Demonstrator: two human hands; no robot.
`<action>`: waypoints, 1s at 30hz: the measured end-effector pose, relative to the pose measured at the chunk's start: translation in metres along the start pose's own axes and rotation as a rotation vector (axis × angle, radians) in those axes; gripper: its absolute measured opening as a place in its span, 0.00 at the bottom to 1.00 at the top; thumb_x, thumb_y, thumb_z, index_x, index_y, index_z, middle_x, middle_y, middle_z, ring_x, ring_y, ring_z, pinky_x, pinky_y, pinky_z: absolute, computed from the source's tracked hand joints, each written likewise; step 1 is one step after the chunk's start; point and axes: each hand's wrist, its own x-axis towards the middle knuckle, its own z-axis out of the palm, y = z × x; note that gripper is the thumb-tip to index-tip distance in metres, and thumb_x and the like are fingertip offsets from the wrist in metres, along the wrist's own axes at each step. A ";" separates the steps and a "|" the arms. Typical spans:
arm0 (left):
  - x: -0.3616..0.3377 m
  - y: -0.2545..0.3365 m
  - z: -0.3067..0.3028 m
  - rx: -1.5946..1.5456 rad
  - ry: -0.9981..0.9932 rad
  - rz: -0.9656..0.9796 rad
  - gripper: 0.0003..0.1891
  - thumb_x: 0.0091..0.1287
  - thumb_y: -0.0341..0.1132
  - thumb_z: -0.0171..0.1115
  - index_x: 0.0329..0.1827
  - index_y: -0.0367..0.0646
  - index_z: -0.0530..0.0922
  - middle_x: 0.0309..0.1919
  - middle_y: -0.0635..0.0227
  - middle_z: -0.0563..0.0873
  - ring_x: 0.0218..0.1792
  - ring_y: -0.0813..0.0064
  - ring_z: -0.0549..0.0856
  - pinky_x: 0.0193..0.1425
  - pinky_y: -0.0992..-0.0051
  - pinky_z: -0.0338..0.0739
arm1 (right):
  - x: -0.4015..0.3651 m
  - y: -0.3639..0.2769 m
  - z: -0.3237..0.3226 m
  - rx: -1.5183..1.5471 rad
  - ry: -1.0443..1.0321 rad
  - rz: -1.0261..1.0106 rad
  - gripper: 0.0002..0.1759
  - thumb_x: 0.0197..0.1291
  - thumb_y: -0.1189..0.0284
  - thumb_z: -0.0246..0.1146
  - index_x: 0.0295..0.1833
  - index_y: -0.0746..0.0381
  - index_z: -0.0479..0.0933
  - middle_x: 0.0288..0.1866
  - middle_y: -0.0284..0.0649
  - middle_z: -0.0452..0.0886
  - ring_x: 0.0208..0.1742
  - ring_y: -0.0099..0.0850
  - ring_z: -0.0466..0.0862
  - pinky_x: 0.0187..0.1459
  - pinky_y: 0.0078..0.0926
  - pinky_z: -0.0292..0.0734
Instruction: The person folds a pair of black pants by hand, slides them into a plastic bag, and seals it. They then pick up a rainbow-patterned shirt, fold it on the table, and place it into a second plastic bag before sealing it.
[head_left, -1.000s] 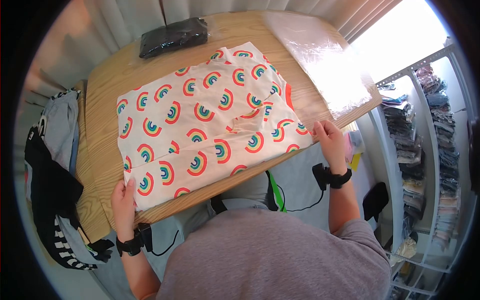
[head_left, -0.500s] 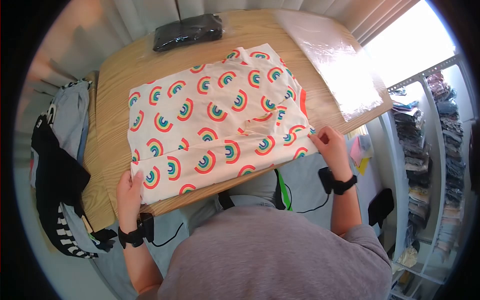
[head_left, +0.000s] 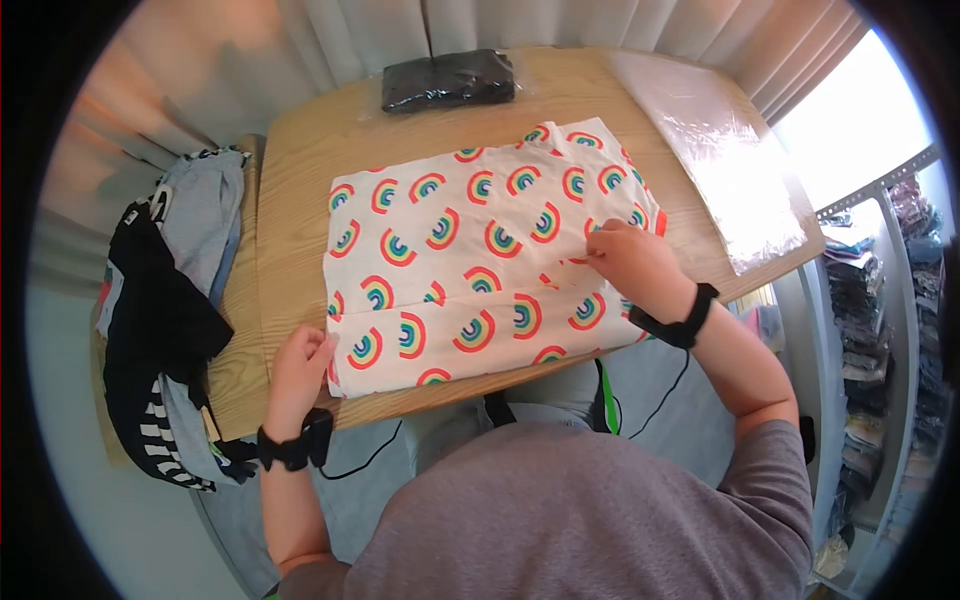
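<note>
A cream shirt printed with rainbows (head_left: 440, 260) lies folded on the wooden table, its near side turned over in a long strip. An orange-red band shows at its right edge. At the lower left corner, my left hand (head_left: 298, 375) is closed on the fabric's edge with thumb and fingers. My right hand (head_left: 640, 262) reaches over the right part of the shirt and pinches a bit of cloth there; its fingertips are partly hidden. Both wrists wear black straps with a small box and cable.
On the table (head_left: 290, 215), a black item in clear plastic (head_left: 448, 82) lies at the back. Clear plastic bags (head_left: 720, 160) are at the right. A pile of clothes (head_left: 160, 310) hangs over the left side. Shelves of packed garments (head_left: 870, 370) stand at the right.
My right hand has left the shirt's lower right corner and moved up and inward onto the cloth. My left hand stays at the left corner. The whole view has shifted.
</note>
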 end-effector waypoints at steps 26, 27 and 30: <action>0.220 0.081 -0.016 0.554 0.044 0.626 0.12 0.51 0.31 0.67 0.38 0.40 0.78 0.38 0.55 0.82 0.45 0.56 0.79 0.49 0.65 0.74 | 0.188 0.067 -0.040 0.215 -0.202 0.247 0.29 0.39 0.67 0.72 0.52 0.61 0.76 0.45 0.48 0.82 0.48 0.42 0.81 0.50 0.34 0.74; 0.215 0.083 -0.018 0.552 -0.007 0.546 0.11 0.51 0.30 0.67 0.37 0.38 0.78 0.35 0.54 0.81 0.41 0.57 0.80 0.45 0.67 0.75 | 0.187 0.071 -0.037 0.216 -0.209 0.251 0.29 0.39 0.67 0.72 0.52 0.61 0.76 0.45 0.48 0.82 0.48 0.42 0.81 0.50 0.34 0.74; 0.206 0.091 -0.016 0.700 0.031 0.554 0.10 0.51 0.30 0.66 0.34 0.38 0.76 0.33 0.56 0.80 0.39 0.59 0.79 0.43 0.68 0.74 | 0.186 0.089 -0.036 0.051 -0.221 0.129 0.24 0.44 0.66 0.69 0.47 0.64 0.78 0.43 0.48 0.82 0.47 0.42 0.81 0.50 0.32 0.74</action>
